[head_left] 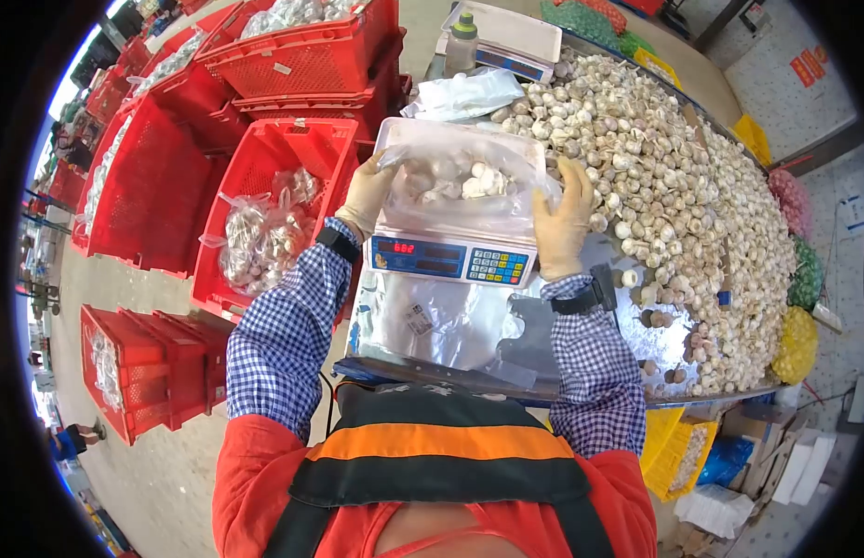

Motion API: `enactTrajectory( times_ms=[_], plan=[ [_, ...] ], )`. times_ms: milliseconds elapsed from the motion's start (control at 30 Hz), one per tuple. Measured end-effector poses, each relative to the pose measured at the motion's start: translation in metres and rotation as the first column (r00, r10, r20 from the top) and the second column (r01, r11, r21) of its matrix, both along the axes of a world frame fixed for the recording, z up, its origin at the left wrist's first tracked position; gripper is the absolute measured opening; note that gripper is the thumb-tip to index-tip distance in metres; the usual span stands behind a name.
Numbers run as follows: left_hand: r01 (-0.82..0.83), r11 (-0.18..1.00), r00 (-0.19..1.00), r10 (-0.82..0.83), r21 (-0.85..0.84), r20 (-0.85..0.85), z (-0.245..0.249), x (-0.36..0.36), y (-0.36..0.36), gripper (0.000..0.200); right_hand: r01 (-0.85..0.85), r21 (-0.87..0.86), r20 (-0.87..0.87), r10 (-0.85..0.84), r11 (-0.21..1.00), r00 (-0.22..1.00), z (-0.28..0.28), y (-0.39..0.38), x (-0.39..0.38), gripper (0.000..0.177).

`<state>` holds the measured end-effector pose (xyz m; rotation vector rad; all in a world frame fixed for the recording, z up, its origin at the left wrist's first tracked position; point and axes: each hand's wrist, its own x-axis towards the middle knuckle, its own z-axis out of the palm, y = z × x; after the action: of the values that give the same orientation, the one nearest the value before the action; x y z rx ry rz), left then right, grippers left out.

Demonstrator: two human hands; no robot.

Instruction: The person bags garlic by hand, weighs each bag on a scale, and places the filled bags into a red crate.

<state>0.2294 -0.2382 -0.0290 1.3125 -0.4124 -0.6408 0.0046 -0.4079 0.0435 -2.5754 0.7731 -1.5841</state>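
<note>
A clear plastic bag with several garlic bulbs in it lies on the pan of a white digital scale, whose red display shows digits that look like 682. My left hand, in a pale glove, pinches the bag's left edge. At the bag's right edge, my right hand, also gloved, has its thumb and fingers closed around the plastic. Part of the bag's rim is hidden behind the fingers.
A large heap of garlic covers the table's right side. Left of the scale stands a red crate holding filled bags, with stacked red crates behind. A second scale, a bottle and plastic bags sit at the back.
</note>
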Motion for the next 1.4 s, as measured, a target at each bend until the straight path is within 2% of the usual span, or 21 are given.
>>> enactTrajectory(
  times_ms=[67, 100, 167, 200, 267, 300, 367, 467, 600, 667, 733, 800, 933, 1000, 1033, 1067, 1133, 1167, 1200, 1267, 1400],
  plan=[
    [0.057, 0.995, 0.998, -0.058, -0.079, -0.017, -0.009, 0.002, -0.006, 0.03, -0.413, 0.051, 0.131, 0.404, 0.909, 0.905, 0.012, 0.02, 0.022, 0.024],
    [0.039, 0.998, 0.996, -0.035, -0.046, 0.081, -0.013, 0.003, -0.008, 0.03, -0.408, 0.056, 0.12, 0.399, 0.911, 0.909, 0.009, 0.029, 0.035, 0.024],
    [0.06, 0.998, 0.998, -0.06, -0.029, -0.003, -0.01, -0.002, -0.01, 0.03, -0.497, 0.416, -0.391, 0.643, 0.762, 0.658, 0.004, 0.033, 0.064, 0.038],
    [0.076, 0.997, 0.994, -0.076, -0.01, -0.079, -0.005, -0.004, -0.01, 0.03, -0.498, 0.409, -0.396, 0.64, 0.765, 0.658, -0.001, 0.027, 0.073, 0.038],
    [0.041, 0.997, 0.996, -0.047, -0.072, -0.077, -0.002, -0.007, -0.006, 0.03, -0.047, 0.425, -0.773, 0.389, 0.904, 0.501, -0.015, 0.018, 0.091, 0.047],
    [0.067, 0.997, 0.996, -0.069, -0.049, -0.049, -0.007, -0.003, -0.002, 0.029, -0.056, 0.422, -0.775, 0.392, 0.905, 0.496, -0.02, 0.019, 0.088, 0.047],
    [0.084, 0.996, 0.996, -0.084, -0.014, 0.004, -0.012, -0.003, 0.006, 0.03, 0.02, 0.122, -0.891, 0.101, 0.992, 0.443, -0.029, 0.021, 0.064, 0.053],
    [0.117, 0.992, 0.992, -0.119, 0.042, 0.036, -0.004, -0.01, 0.009, 0.032, 0.019, 0.339, -0.826, 0.288, 0.94, 0.484, -0.03, 0.008, 0.054, 0.056],
    [0.005, 0.99, 0.964, -0.043, 0.144, 0.264, 0.01, -0.024, 0.009, 0.046, -0.299, 0.492, -0.307, 0.484, 0.818, 0.819, -0.056, -0.007, 0.041, 0.051],
    [-0.048, 0.978, 0.933, -0.029, 0.205, 0.358, -0.001, -0.018, 0.009, 0.051, -0.258, 0.486, -0.329, 0.449, 0.835, 0.831, -0.053, -0.005, 0.028, 0.048],
    [-0.089, 0.96, 0.889, -0.044, 0.265, 0.456, 0.004, -0.021, 0.012, 0.056, -0.263, 0.909, 0.141, 0.356, 0.323, 0.924, -0.047, -0.003, 0.013, 0.043],
    [-0.138, 0.909, 0.886, -0.064, 0.393, 0.459, 0.026, -0.027, 0.018, 0.059, -0.792, 0.609, 0.791, -0.109, 0.049, 0.602, -0.043, -0.016, -0.002, 0.05],
    [-0.138, 0.9, 0.918, -0.04, 0.413, 0.395, 0.025, -0.026, 0.028, 0.062, -0.952, 0.263, 0.737, -0.603, -0.157, 0.304, -0.087, -0.057, -0.058, 0.062],
    [-0.151, 0.956, 0.942, 0.061, 0.254, 0.331, 0.022, -0.022, 0.029, 0.068, -0.799, 0.474, 0.4, -0.717, -0.371, 0.57, -0.082, -0.056, -0.075, 0.068],
    [-0.123, 0.974, 0.966, 0.074, 0.189, 0.249, 0.03, -0.024, 0.03, 0.072, -0.768, 0.472, 0.424, -0.652, -0.433, 0.628, -0.08, -0.052, -0.083, 0.066],
    [-0.127, 0.974, 0.966, 0.078, 0.189, 0.248, 0.033, -0.025, 0.031, 0.072, -0.766, 0.473, 0.423, -0.65, -0.436, 0.631, -0.078, -0.045, -0.09, 0.066],
    [-0.169, 0.972, 0.953, 0.119, 0.163, 0.279, 0.038, -0.025, 0.031, 0.072, -0.513, 0.852, 0.466, -0.292, -0.107, 0.835, -0.055, -0.019, -0.083, 0.064],
    [-0.149, 0.978, 0.967, 0.113, 0.149, 0.227, 0.048, -0.029, 0.031, 0.074, -0.403, 0.894, 0.444, -0.257, 0.197, 0.859, -0.037, -0.004, -0.065, 0.049],
    [-0.149, 0.977, 0.968, 0.112, 0.153, 0.226, 0.046, -0.029, 0.029, 0.074, -0.402, 0.895, 0.442, -0.258, 0.193, 0.859, -0.013, 0.008, -0.052, 0.049],
    [-0.228, 0.97, 0.933, 0.195, 0.079, 0.302, 0.042, -0.03, 0.021, 0.077, -0.326, 0.777, 0.277, 0.173, 0.538, 0.945, 0.029, 0.023, -0.031, 0.037],
    [-0.374, 0.92, 0.879, 0.314, 0.112, 0.359, 0.046, -0.037, 0.005, 0.077, -0.471, 0.764, 0.163, 0.573, 0.442, 0.803, 0.035, 0.017, 0.027, 0.029]
  ],
)
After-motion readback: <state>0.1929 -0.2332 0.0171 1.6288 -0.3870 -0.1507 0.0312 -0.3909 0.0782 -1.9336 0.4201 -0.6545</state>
